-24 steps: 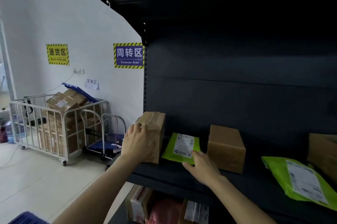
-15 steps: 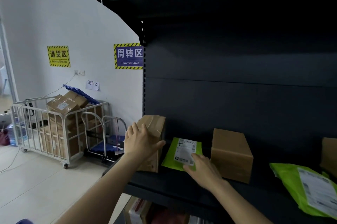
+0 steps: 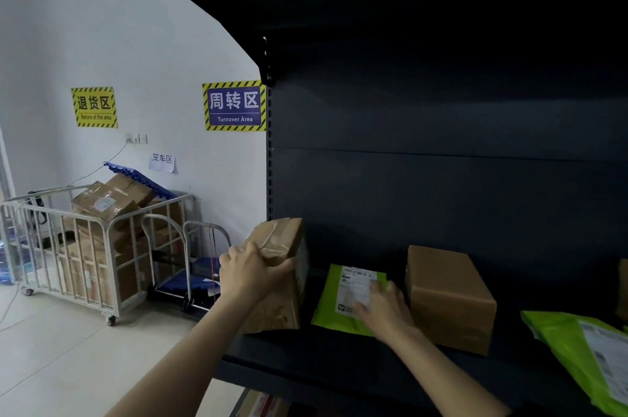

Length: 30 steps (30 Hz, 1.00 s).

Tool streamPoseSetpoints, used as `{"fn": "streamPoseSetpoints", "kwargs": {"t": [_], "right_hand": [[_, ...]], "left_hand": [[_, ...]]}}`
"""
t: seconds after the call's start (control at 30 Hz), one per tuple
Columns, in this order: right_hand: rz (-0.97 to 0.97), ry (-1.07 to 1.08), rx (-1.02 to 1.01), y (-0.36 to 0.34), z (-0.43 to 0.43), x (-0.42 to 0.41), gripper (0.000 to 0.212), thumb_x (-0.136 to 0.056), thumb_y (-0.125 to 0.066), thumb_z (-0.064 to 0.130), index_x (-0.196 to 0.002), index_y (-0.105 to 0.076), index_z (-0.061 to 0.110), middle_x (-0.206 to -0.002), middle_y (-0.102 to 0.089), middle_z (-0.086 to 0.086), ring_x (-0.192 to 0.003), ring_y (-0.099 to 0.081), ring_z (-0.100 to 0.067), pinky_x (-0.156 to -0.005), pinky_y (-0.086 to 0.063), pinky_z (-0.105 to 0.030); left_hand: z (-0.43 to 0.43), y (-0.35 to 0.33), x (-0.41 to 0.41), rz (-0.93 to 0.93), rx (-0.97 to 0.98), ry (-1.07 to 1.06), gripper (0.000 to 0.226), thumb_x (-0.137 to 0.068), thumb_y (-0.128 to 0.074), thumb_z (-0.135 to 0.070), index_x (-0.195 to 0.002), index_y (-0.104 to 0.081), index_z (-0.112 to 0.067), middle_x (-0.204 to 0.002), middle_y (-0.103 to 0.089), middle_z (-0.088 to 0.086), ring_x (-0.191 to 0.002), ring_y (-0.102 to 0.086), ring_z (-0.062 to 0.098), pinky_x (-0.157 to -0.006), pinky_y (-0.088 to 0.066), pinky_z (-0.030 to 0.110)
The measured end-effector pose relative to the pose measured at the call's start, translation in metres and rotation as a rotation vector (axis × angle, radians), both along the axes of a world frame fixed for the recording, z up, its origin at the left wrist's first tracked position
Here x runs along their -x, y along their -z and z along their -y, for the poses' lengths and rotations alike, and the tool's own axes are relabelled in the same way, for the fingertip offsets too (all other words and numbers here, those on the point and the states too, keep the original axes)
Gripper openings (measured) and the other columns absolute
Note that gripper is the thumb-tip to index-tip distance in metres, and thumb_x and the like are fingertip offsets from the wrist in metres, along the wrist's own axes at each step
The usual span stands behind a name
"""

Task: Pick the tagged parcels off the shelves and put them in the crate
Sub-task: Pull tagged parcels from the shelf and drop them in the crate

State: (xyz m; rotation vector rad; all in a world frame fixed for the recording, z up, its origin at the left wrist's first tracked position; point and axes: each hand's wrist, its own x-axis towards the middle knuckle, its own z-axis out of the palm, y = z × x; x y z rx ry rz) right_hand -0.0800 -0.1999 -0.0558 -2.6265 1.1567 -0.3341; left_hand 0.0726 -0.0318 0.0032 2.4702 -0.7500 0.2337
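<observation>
Along the lower-centre shelf (image 3: pixel 339 360), left hand (image 3: pixel 249 275) is gripping the upright taped box (image 3: pixel 280 309); right hand (image 3: pixel 384 309) is lying flat-fingered on the green mailer (image 3: pixel 334 309) just right of it.

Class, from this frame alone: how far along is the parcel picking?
Done: nothing visibly; no crate is in view. In hand: the left hand grips the taped brown box; the right hand rests on the small green mailer. Left: both, plus the plain brown box and the second green mailer, sit on the shelf.

Right hand (image 3: pixel 384 309) blurred, covering part of small green mailer (image 3: pixel 334 309), large green mailer (image 3: pixel 574 345) cut by frame edge
</observation>
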Motion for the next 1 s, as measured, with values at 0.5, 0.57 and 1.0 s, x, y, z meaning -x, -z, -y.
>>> {"fn": "streamPoseSetpoints", "kwargs": {"t": [0.5, 0.57, 1.0], "right_hand": [[0.180, 0.273, -0.113, 0.028, 0.003, -0.019, 0.070, -0.093, -0.048, 0.042, -0.141, -0.023, -0.002, -0.133, -0.048, -0.016, -0.121, -0.047, -0.029, -0.094, -0.041, -0.033], [0.222, 0.292, -0.148, 0.029, 0.002, -0.023, 0.059, -0.091, -0.054, 0.035, -0.134, -0.035, -0.001, -0.128, -0.051, -0.016, -0.117, -0.050, -0.028, -0.091, -0.045, -0.033], [0.647, 0.171, -0.150, 0.002, -0.012, -0.026, 0.024, -0.092, -0.046, 0.003, -0.114, -0.055, 0.001, -0.113, -0.059, -0.016, -0.104, -0.057, -0.030, -0.081, -0.043, -0.032]], "left_hand": [[0.009, 0.007, 0.003, 0.052, -0.015, 0.058, 0.090, -0.072, -0.052, -0.073, -0.136, -0.038, -0.012, -0.145, -0.031, 0.019, -0.133, -0.027, 0.037, -0.108, -0.028, 0.042], [0.009, 0.008, 0.003, 0.051, 0.002, 0.059, 0.087, -0.070, -0.054, -0.072, -0.132, -0.041, -0.012, -0.142, -0.035, 0.018, -0.130, -0.029, 0.037, -0.106, -0.030, 0.042], [-0.004, 0.010, 0.003, -0.079, 0.322, 0.035, 0.084, -0.058, -0.056, -0.067, -0.122, -0.055, -0.012, -0.136, -0.044, 0.017, -0.125, -0.033, 0.035, -0.105, -0.032, 0.042]]}}
